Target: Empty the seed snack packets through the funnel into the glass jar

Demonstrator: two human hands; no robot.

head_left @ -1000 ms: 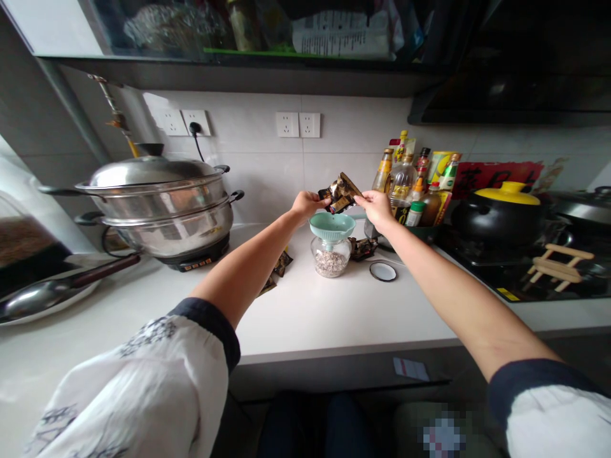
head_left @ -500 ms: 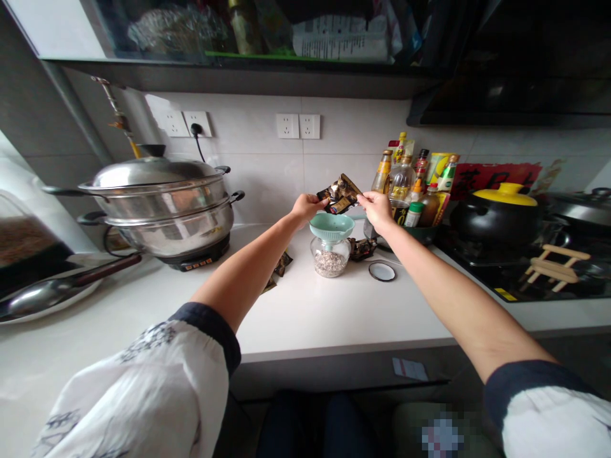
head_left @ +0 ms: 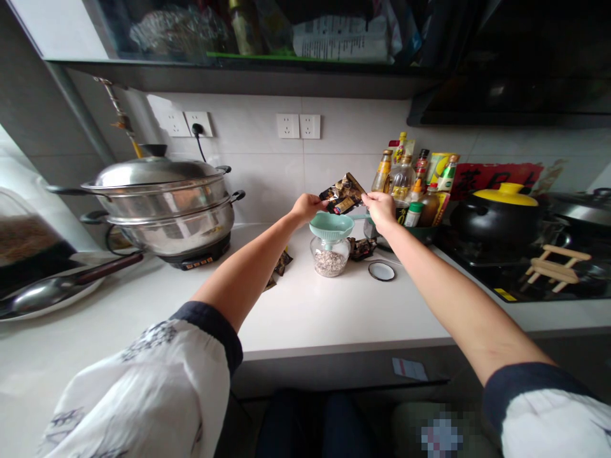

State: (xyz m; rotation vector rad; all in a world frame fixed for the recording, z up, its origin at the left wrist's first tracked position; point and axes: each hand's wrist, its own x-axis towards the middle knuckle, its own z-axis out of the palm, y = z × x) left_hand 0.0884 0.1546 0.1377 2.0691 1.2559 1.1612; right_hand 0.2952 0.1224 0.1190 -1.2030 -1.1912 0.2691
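A dark printed packet (head_left: 344, 194) is stretched between my two hands, tilted above a mint-green funnel (head_left: 331, 226). My left hand (head_left: 307, 208) pinches its left end, and my right hand (head_left: 380, 208) pinches the right end. The funnel sits in the mouth of a clear glass jar (head_left: 330, 257), which is partly filled with pale, flaky bits. Beside the jar on the right lie dark packets (head_left: 362, 248), with a round lid (head_left: 382, 271) in front of them. More dark packets (head_left: 282, 263) lie to the left, partly behind my left forearm.
A steel steamer pot (head_left: 160, 203) stands at left beside a ladle (head_left: 52, 294) on a plate. Sauce bottles (head_left: 402, 178) crowd the back right. Beyond are a black pot with a yellow lid (head_left: 506, 195) and a small wooden stool-shaped stand (head_left: 557, 268). The counter's front edge (head_left: 344, 348) is near me.
The packet has shifted very slightly to the right over the funnel, along with my right hand. The jar, funnel and lid stay where they were.
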